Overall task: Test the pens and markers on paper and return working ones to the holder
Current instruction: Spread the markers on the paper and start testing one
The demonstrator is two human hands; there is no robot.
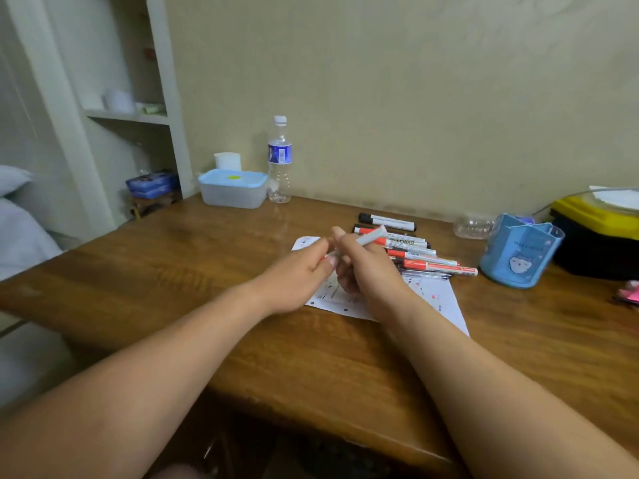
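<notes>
Both hands meet over a white sheet of paper (439, 295) marked with small ink dots. My right hand (366, 267) grips the grey-white barrel of a marker (371, 236), which tilts up to the right. My left hand (304, 274) pinches its red cap end, mostly hidden by the fingers. Behind the hands lies a pile of several red and black markers and pens (422, 257). The blue pen holder (522, 252) with a cat picture stands to the right, and nothing shows above its rim.
On the wooden desk (193, 271) a lidded plastic box (233, 188) and a water bottle (279, 160) stand at the back left. A crumpled clear plastic item (473, 226) lies beside the holder. A yellow-and-black case (598, 233) sits far right. A pink object (631, 293) pokes in at the right edge.
</notes>
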